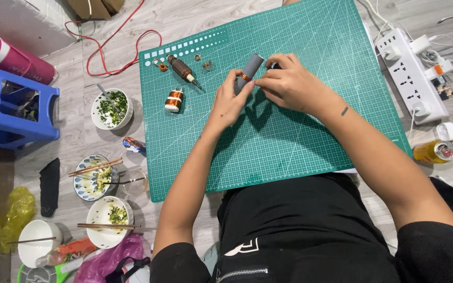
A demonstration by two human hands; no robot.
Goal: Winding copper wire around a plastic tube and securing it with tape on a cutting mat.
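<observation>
My left hand (230, 100) and my right hand (287, 83) meet over a green cutting mat (300, 141) and both hold a grey tube (251, 67) with a band of copper wire around it. The left fingers pinch the tube at the wire band; the right fingers touch it from the right. On the mat to the left lie a spool of copper wire (174, 99), a brown motor rotor (183, 69) and a few small copper coils (159, 64).
Bowls with greens and chopsticks (112, 109) stand on the floor left of the mat. A blue stool (14, 107), a pink bottle (14, 60) and a red cable (116, 44) lie at the far left. A white power strip (410, 73) and a yellow can (435, 151) are at the right.
</observation>
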